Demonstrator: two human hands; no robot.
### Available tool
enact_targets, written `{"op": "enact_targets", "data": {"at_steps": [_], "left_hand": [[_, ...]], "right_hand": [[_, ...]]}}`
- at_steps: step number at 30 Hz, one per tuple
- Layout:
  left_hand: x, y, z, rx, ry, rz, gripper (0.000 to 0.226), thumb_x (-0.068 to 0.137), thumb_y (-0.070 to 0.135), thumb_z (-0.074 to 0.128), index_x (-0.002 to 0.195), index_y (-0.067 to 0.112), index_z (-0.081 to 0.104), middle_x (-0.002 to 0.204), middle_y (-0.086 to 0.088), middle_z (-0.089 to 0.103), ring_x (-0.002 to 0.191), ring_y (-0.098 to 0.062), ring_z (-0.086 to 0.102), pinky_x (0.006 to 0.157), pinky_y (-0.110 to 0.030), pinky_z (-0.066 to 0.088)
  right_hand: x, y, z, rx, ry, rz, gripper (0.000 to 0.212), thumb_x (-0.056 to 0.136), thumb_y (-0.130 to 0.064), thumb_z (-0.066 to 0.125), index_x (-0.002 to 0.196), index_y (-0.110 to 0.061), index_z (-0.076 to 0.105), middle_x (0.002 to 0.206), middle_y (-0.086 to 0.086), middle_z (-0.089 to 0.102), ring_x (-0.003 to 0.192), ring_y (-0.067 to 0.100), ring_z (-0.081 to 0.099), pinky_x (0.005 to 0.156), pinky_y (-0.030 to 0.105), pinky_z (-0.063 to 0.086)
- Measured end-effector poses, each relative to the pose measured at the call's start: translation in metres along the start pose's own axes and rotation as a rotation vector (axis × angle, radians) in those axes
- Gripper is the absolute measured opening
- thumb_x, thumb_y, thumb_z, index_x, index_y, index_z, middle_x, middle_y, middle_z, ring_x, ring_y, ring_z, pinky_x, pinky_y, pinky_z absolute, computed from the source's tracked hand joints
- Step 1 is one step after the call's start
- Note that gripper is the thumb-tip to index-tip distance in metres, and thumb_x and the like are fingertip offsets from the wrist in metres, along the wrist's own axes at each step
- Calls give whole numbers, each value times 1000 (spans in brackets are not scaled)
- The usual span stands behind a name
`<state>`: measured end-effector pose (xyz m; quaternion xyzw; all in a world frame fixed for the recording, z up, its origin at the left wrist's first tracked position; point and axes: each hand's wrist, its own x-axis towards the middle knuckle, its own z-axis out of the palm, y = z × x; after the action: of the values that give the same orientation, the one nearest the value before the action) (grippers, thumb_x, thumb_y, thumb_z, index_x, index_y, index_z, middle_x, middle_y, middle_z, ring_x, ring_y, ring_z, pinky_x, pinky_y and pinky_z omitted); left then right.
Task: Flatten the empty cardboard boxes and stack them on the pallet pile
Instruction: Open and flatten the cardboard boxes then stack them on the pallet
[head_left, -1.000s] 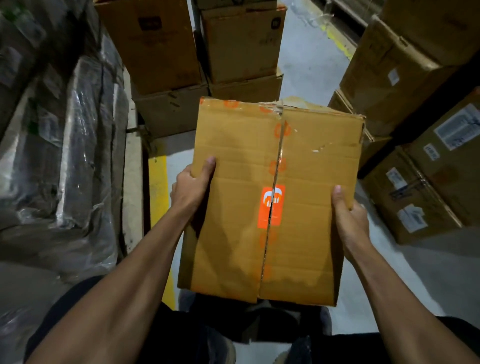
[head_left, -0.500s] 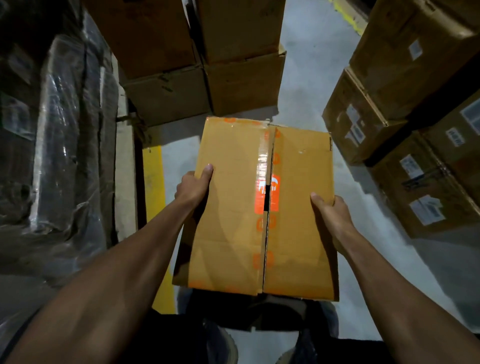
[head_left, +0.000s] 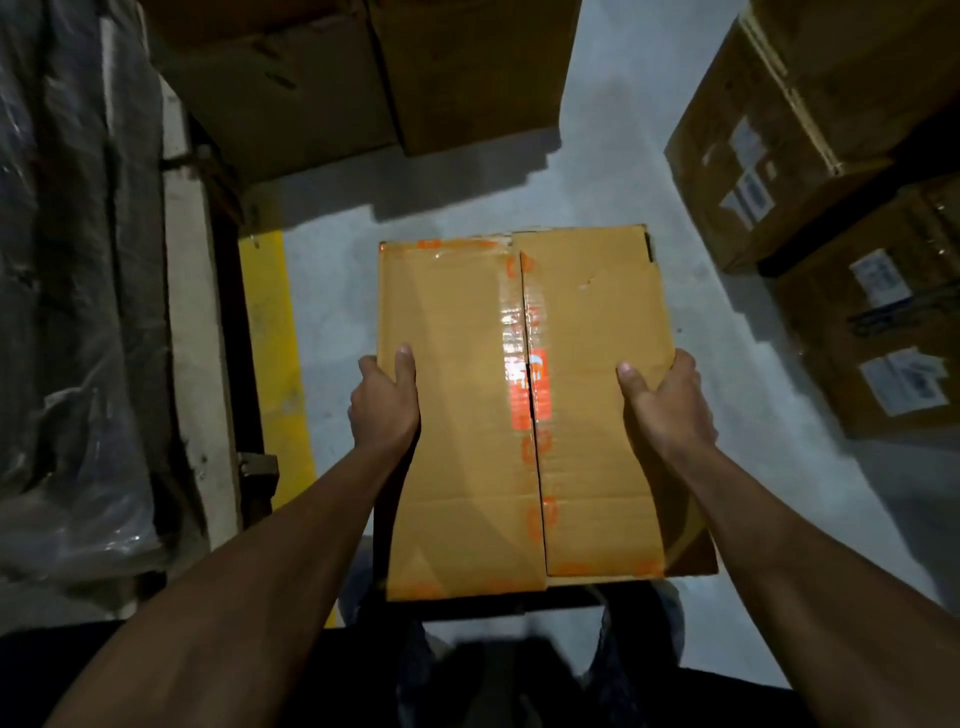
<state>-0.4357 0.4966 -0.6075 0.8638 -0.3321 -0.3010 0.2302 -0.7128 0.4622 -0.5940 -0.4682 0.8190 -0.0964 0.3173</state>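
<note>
while the left hand (head_left: 384, 402) and right hand (head_left: 662, 408) grip its sides, thumbs on top, the cardboard box (head_left: 519, 415) has sunk toward the floor (head_left: 467, 197), unflattened, seam already split

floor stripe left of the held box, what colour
Yellow; the floor stripe shows best in the head view.

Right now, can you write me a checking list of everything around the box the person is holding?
Surface: grey concrete floor with a yellow painted stripe.
Job's things: orange-brown cardboard box, not yet flattened, centre seam split, orange label.
Clutter: nothing seen.
Grips: left hand and right hand hold the box's sides, thumbs on top.
Cables: nothing seen.
Surroundings: stacked brown labelled cartons; plastic-wrapped goods.
</note>
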Motion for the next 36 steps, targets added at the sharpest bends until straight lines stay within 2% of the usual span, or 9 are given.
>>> {"op": "enact_targets", "data": {"at_steps": [4, 7, 12, 14, 16, 20, 23, 27, 36], "left_hand": [[-5, 3, 0, 42, 24, 128, 59, 105, 45, 34, 151, 9, 26, 156, -14, 32, 139, -35, 37, 108, -48, 33], [-15, 11, -6, 291, 64, 500, 58, 106, 40, 35, 155, 11, 23, 164, -12, 15, 151, -31, 14, 123, -47, 14], [-43, 44, -10, 558, -337, 1097, 63, 104, 56, 17, 158, 24, 16, 165, 1, 2, 152, -19, -9, 124, -44, -4], [-47, 53, -11, 700, -380, 1314, 70, 102, 59, 9, 150, 20, 41, 162, -4, 25, 153, -23, 4, 123, -42, -6], [-50, 60, -17, 811, -330, 1472, 76, 101, 60, 9, 124, 14, 66, 141, -8, 56, 147, -29, 30, 122, -43, 1], [-53, 75, -49, 753, -168, 1686, 58, 99, 53, 33, 86, 11, 71, 89, -8, 67, 101, -26, 62, 117, -42, 14], [-60, 79, -83, 832, -193, 1652, 60, 96, 53, 29, 78, 12, 70, 74, -5, 61, 78, -22, 58, 108, -41, 32], [-67, 77, -129, 1082, -222, 1443, 61, 94, 56, 22, 89, 17, 68, 83, -1, 61, 81, -21, 56, 83, -35, 42], [-56, 18, -165, 1445, -229, 842, 42, 100, 53, 42, 119, 21, 62, 124, -3, 62, 116, -22, 57, 94, -36, 47]], "right_hand": [[-3, -3, -3, -7, -12, 12, 75, 96, -57, 51, 153, -17, 23, 152, 12, 37, 135, 38, 40, 107, 53, 36], [-10, -4, -7, -61, -14, 15, 77, 99, -58, 42, 157, -19, 10, 160, 13, 23, 142, 38, 30, 110, 55, 30], [-38, -1, -7, -242, -26, -68, 61, 106, -49, 28, 158, -27, 6, 164, 8, 6, 148, 31, 14, 117, 51, 17], [-51, 3, -8, -309, -85, -92, 60, 106, -49, 24, 159, -28, 4, 166, 7, -5, 152, 28, 3, 121, 50, 9], [-61, 9, -11, -362, -133, -94, 61, 106, -50, 22, 159, -29, 0, 166, 7, -12, 153, 27, -5, 123, 50, 5], [-80, 13, -15, -425, -179, -147, 64, 105, -52, 21, 159, -29, -7, 165, 7, -19, 153, 27, -9, 123, 50, 0], [-93, 8, -17, -457, -201, -195, 65, 106, -52, 20, 159, -27, -8, 164, 8, -22, 153, 27, -11, 123, 50, -1], [-104, -3, -17, -474, -195, -217, 65, 106, -50, 19, 159, -24, -9, 164, 10, -21, 153, 28, -12, 123, 50, 0], [-107, 2, -17, -510, -205, -146, 64, 107, -45, 20, 159, -18, -6, 166, 13, -14, 153, 31, -7, 123, 50, 3]]}}
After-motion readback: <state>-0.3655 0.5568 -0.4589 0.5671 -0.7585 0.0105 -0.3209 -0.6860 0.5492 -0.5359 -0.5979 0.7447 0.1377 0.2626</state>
